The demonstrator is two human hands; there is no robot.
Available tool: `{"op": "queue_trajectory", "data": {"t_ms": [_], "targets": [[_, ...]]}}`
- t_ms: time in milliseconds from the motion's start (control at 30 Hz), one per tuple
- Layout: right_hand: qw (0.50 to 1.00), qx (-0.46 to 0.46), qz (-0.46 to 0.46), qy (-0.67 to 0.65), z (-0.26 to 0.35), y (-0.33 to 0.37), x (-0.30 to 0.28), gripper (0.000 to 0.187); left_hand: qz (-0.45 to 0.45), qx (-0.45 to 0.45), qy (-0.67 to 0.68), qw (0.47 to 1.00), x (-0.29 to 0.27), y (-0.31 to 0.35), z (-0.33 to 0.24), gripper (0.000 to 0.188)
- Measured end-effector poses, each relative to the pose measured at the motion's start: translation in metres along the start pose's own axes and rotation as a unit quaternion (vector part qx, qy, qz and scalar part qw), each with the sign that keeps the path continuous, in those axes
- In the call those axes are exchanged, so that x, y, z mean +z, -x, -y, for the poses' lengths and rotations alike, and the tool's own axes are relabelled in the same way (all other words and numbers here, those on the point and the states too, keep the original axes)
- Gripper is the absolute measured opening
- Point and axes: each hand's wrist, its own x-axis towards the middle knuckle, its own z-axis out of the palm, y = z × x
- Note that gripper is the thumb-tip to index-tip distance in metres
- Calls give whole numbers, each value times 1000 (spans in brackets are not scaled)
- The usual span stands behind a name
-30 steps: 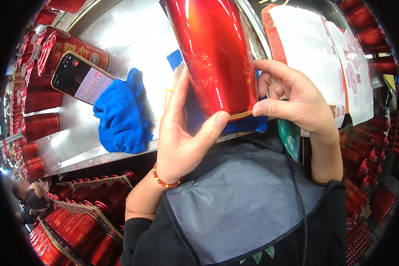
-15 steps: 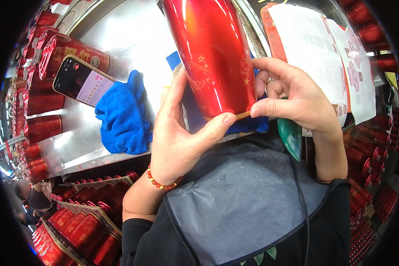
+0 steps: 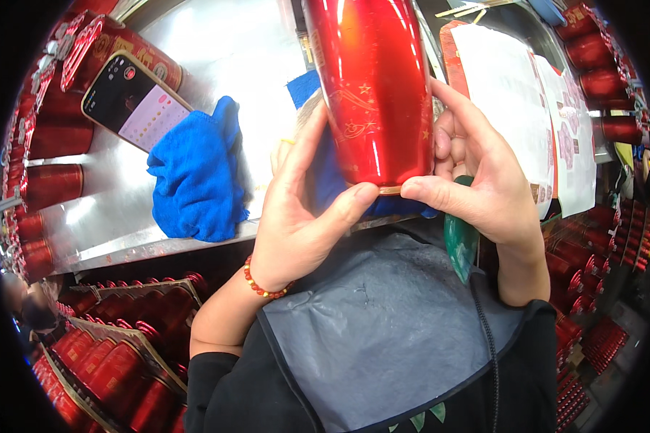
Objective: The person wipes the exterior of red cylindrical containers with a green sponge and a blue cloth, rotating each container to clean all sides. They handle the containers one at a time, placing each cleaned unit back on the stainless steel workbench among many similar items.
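Note:
Both hands hold a shiny red can (image 3: 372, 86) with gold stars and swirls, lying lengthwise away from me over the bench. My left hand (image 3: 296, 216) grips its left side, thumb at the gold-rimmed near end. On the opposite side, my right hand (image 3: 477, 173) has its thumb at that same end and its fingers along the wall. The can's far end runs out of view. Beneath it lies a blue cloth (image 3: 325, 187), mostly hidden. A pointed green object (image 3: 461, 242) on a black cord hangs below my right hand; its kind is unclear.
A crumpled blue cloth (image 3: 198, 177) and a phone (image 3: 133, 101) with a lit screen are left on the metal bench (image 3: 217, 43). White printed sheets (image 3: 502, 94) lie to the right. Stacked red cans (image 3: 115, 364) fill both sides. A person (image 3: 40, 307) is at the far left.
The can has turned slightly in my hands, and gold print now shows along its left edge. The whole view has shifted a little. Both hands keep their hold.

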Motion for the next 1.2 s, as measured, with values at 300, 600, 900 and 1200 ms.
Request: {"op": "queue_trajectory", "data": {"t_ms": [300, 600, 900, 1200], "targets": [[999, 25, 11, -44, -2, 0, -3, 94, -29, 21, -90, 995, 6, 0, 2, 89], [987, 43, -5, -155, -12, -9, -4, 89, -43, 9, -86, 995, 14, -1, -3, 93], [992, 69, 41, -100, -4, -10, -11, 91, -45, -19, -84, 995, 16, -3, -7, 95], [991, 53, 33, -121, -11, -10, -8, 91, -41, -32, -54, 997, 16, -6, -11, 93]]}}
